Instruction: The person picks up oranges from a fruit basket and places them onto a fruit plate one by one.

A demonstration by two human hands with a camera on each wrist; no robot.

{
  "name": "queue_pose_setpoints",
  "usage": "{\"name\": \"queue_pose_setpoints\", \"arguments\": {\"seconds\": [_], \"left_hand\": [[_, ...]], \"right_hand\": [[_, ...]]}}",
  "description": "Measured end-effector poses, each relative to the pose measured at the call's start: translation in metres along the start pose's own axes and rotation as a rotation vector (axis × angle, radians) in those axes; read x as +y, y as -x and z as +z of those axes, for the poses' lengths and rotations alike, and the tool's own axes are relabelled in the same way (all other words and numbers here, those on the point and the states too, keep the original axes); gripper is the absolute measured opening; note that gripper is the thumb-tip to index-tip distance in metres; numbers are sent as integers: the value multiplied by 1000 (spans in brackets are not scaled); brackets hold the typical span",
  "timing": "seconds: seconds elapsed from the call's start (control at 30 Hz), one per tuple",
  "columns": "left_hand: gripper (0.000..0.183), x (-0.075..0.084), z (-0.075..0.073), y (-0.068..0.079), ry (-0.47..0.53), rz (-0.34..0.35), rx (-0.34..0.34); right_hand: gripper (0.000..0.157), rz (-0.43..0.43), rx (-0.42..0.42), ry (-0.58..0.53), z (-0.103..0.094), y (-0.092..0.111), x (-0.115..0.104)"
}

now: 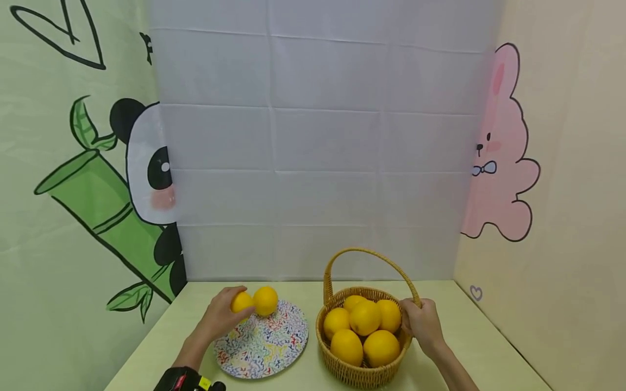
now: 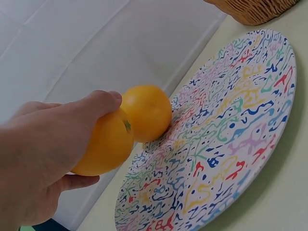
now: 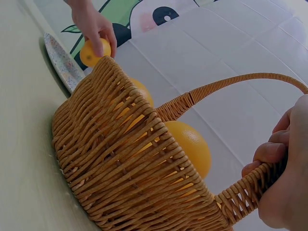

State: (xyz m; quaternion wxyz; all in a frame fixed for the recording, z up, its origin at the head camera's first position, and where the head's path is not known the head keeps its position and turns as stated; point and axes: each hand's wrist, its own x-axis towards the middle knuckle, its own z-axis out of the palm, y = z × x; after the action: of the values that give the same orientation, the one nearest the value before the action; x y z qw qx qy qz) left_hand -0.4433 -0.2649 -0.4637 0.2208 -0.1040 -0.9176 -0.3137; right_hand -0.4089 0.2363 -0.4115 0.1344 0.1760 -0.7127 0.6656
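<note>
My left hand (image 1: pixel 223 315) grips an orange (image 2: pixel 107 147) between thumb and fingers, over the left side of a plate with colourful squiggles (image 1: pixel 266 347). Beside that fruit, a second orange (image 1: pixel 265 301) sits at the plate's far edge. My right hand (image 1: pixel 424 324) is curled round the lower right end of the handle (image 3: pixel 245 192) of a wicker basket (image 1: pixel 364 376). Several oranges (image 1: pixel 365 317) fill the basket, which stands right of the plate. Whether the orange in my left hand touches the plate, I cannot tell.
The pale table (image 1: pixel 435 374) meets a white cloth backdrop (image 1: pixel 323 195) behind the plate and basket. Side walls carry a drawn panda (image 1: pixel 146 163) on the left and a pink rabbit (image 1: pixel 504 201) on the right.
</note>
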Motion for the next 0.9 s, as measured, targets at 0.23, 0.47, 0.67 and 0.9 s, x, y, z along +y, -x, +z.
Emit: {"name": "queue_pose_setpoints", "arguments": {"seconds": [0.23,0.47,0.67,0.9], "left_hand": [[64,-7,8,-4,-24,-17,-26],[64,-8,10,-3,-31,-47,-55],[65,-10,15,-3,-38,-52,-62],[65,-10,20,-2,-39,-75,-65]], "right_hand": [[49,-15,-25,18,-1,1,0],[50,-14,-13,11,0,0,1],[50,-5,-3,-8,1,1,-2],[49,-4,-13,-11,0,1,-3]]}}
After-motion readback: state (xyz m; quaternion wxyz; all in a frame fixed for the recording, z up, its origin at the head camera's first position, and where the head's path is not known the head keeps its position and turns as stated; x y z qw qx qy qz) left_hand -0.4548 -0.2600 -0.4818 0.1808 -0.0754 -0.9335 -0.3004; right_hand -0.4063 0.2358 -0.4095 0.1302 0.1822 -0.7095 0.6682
